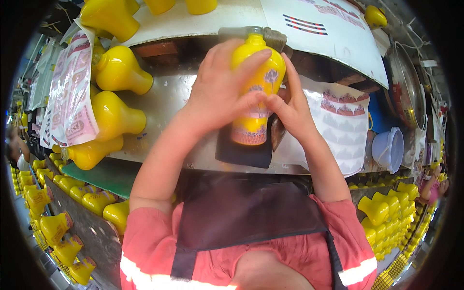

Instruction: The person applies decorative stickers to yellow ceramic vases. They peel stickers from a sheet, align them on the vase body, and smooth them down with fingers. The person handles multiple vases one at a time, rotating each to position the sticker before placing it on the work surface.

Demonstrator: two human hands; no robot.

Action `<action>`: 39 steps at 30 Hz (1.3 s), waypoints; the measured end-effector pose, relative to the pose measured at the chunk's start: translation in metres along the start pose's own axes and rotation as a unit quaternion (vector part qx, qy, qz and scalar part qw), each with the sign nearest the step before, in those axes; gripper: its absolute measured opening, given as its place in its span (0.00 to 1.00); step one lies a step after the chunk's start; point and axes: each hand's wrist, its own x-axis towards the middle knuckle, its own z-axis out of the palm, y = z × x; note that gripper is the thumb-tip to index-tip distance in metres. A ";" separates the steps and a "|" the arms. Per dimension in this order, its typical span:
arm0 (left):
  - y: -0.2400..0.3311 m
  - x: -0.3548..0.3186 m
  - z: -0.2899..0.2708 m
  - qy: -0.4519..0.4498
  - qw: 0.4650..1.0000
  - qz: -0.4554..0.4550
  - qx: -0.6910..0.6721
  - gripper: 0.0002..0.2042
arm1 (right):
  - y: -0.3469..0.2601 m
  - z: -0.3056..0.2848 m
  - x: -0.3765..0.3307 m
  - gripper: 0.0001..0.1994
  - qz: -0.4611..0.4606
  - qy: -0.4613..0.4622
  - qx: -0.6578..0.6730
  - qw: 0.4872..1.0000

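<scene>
Yellow vase [255,72] sits at the middle of the tabletop [169,104], lying between both of my grips, its long axis running from my body toward the far edge, neck pointing away and base toward me over a dark pad [244,152]. I see a pink flower decal on its belly and a patterned band round the base. My left hand [220,89] lies over the vase's left side, fingers curled round the shoulder and belly, so that grip is closed on it. My right hand [290,108] presses against the right flank, thumb and fingertips flat on the decal area; it touches rather than wraps, and I cannot tell whether it truly clamps. Both grips are equally near; the vase is straight ahead of each wrist. Plain yellow vases [118,70] lie along the left edge beside printed decal sheets [67,96].
</scene>
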 end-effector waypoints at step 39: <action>-0.030 -0.057 0.035 -0.032 0.834 -0.196 -0.515 0.52 | 0.003 -0.011 -0.010 0.55 -0.026 -0.036 -0.097 0.994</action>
